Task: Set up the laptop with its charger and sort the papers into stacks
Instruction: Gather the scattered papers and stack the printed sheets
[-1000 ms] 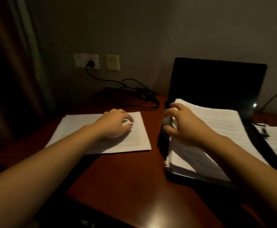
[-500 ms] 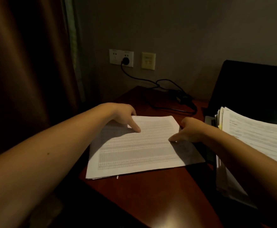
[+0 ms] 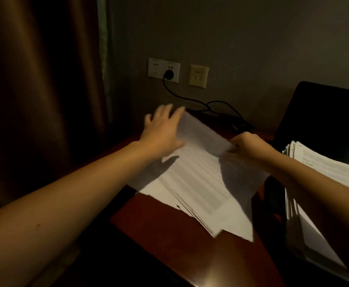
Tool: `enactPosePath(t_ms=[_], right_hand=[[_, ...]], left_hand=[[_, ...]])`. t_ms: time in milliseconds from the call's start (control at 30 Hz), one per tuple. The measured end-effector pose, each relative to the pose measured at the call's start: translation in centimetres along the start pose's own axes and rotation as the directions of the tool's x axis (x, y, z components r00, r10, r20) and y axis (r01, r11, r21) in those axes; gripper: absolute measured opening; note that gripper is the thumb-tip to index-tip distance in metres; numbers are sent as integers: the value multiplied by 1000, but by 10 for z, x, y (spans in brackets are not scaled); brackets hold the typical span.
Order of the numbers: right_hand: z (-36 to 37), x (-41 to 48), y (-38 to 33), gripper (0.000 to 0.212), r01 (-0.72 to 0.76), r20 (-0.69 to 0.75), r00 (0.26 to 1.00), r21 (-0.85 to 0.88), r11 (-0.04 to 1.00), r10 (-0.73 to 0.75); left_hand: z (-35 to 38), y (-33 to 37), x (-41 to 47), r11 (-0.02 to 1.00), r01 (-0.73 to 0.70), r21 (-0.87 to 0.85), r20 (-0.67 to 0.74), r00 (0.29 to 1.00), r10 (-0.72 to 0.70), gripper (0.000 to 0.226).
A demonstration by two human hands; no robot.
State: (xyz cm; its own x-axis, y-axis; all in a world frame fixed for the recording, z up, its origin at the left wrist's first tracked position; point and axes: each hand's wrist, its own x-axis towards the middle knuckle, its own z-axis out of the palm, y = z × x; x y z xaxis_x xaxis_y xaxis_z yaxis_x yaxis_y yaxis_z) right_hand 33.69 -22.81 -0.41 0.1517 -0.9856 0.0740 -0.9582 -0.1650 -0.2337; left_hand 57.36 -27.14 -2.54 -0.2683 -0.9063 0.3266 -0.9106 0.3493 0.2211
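Pinching lifted sheet: right hand; left hand spread open; long axis far-left to near-right.

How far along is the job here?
Done: plug sits in the wall socket; where the cable ends is hidden. In hand: right hand pinches a sheet over the small stack, left hand touches its corner. Left: the tall stack on the laptop.

A white socket plate sits on the dull grey wall of a dim room. Just right of it is a beige switch plate. Left of it hangs a brown curtain. Below it stands a glossy reddish-brown desk.
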Motion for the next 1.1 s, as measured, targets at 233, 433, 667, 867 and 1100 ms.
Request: enactPosePath(t_ms=[233,433,667,867,1100], right_hand=[[1,-26,23,28,-289,-71,903,631,720,425],[5,-43,39,30,-211,-146,825,816,539,545],[-4,-52,50,23,-266,-234,833,625,734,501],[-7,-39,50,19,-332,-114,891,498,801,440],[21,-2,39,19,-317,-44,924,468,825,380]], left_hand=[[29,-21,-1,678,508,-530,215,855,-473,103],[42,-11,-7,307,465,-830,202,764,-613,95],[30,7,-8,860,506,65,257,824,-504,102],[12,-8,0,772,546,-325,424,814,-397,72],[14,-31,-18,161,527,-835,477,837,-267,60]])
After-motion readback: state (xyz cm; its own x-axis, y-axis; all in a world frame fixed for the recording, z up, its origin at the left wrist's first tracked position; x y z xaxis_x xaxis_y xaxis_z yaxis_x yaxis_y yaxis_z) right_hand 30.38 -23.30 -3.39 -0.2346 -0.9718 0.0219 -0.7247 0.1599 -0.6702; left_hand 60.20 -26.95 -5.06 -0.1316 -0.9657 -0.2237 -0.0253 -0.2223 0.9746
